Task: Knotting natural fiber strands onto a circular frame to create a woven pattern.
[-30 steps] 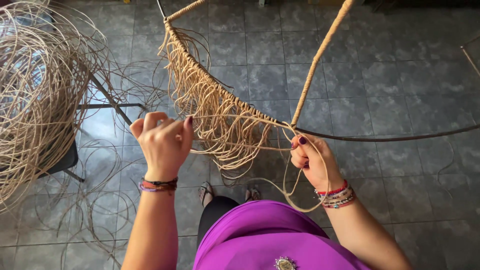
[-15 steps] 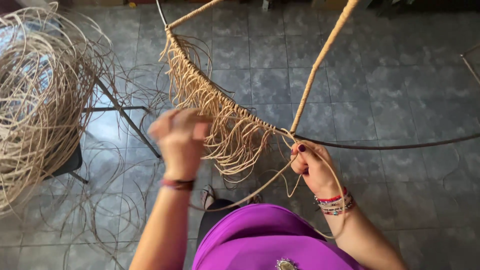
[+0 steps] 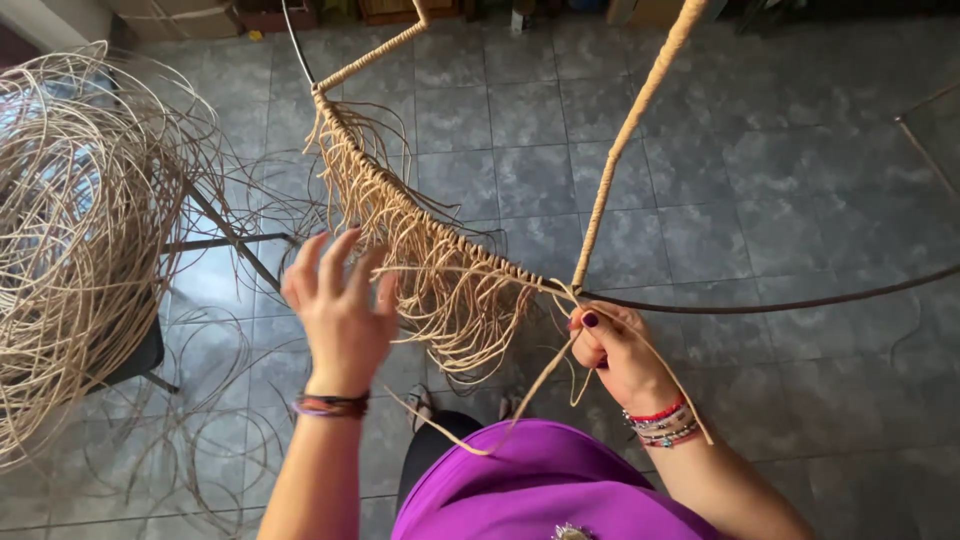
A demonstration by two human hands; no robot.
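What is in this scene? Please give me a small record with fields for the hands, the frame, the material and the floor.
left hand: open, fingers spread, against the loose pale cane strand ends
right hand: shut on a thin pale cane strand just below the rim junction
frame: dark curved metal rim, its left part wrapped in cane, with a cane-wrapped spoke
material: big tangled coil of pale cane at left
floor: grey stone tiles

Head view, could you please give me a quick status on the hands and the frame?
Left hand open, fingers spread, by the fringe. Right hand pinching a cane strand at the metal frame. Loose fringe hanging between them.
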